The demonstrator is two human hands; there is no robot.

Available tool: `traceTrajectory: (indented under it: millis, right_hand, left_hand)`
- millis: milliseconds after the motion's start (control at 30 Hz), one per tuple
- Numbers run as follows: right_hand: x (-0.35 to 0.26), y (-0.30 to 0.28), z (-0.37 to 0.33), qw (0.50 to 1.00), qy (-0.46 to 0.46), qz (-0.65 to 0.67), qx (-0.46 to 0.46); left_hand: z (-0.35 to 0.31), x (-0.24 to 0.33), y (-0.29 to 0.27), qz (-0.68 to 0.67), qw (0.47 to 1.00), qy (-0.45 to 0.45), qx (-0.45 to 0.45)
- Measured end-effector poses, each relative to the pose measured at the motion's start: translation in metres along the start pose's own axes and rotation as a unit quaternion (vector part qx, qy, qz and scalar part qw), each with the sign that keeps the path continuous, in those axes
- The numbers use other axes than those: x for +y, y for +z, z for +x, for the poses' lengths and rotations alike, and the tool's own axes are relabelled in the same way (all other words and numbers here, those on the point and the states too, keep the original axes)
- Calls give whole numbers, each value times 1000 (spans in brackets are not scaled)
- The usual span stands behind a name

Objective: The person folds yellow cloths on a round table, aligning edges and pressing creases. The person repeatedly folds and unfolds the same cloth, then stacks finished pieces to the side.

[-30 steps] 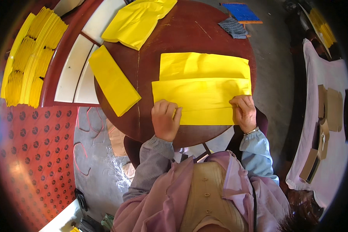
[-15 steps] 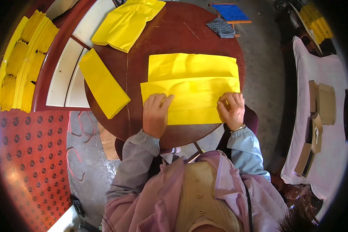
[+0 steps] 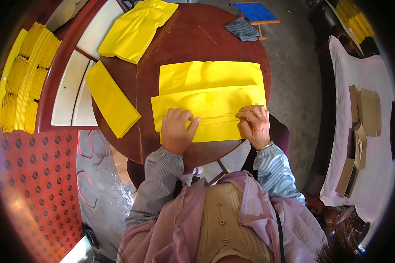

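A stack of folded yellow paper sheets [image 3: 210, 98] lies before me near the front edge of a round dark-red table. Its front layers overlap in creased bands, with a taller piece showing behind them. At the left part of the near band, my left hand [image 3: 177, 130] has its fingers curled on the paper and the thumb bent beside them. My right hand [image 3: 255, 125] grips the right part, index finger and thumb bent toward each other at the crease. The fingertips' undersides are hidden.
A narrow folded yellow bundle [image 3: 113, 100] lies at the table's left, and a loose yellow sheet [image 3: 138, 30] lies behind it. A grey cloth [image 3: 242, 30] sits by a blue-topped stool [image 3: 255, 12]. Yellow stacks [image 3: 24, 79] stand far left; cardboard boxes [image 3: 369, 111] rest at right.
The whole view has shifted slightly. My right hand has slid a little leftward along the crease, its fingers bending more. The left hand's fingers have curled more on the paper.
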State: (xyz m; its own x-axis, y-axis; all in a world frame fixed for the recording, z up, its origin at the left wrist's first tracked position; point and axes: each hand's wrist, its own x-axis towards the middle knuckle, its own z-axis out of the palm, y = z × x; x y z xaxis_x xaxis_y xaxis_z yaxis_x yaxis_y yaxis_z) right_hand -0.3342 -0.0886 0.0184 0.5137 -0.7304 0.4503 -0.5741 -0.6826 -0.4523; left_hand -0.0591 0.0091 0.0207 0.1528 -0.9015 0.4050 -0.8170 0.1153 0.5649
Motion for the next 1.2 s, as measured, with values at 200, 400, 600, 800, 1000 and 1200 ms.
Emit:
traceTrajectory:
  millis: [200,400,600,800,1000,1200]
  right_hand:
    - [6,2,-4,995,78,-33,43]
    - [27,-5,-13,989,111,-56,83]
    - [37,-6,-21,983,138,-90,80]
    - [21,-8,-9,976,80,-192,60]
    - [-50,61,32,992,-48,-87,-79]
    - [-39,78,41,972,-16,-164,-168]
  left_hand:
    - [10,13,27,125,989,-58,49]
    - [6,9,34,176,981,-61,63]
    - [1,11,43,230,968,-89,56]
    - [6,1,45,192,978,-66,-41]
    - [6,-2,45,202,974,-61,-82]
    - [8,-2,46,214,971,-77,-79]
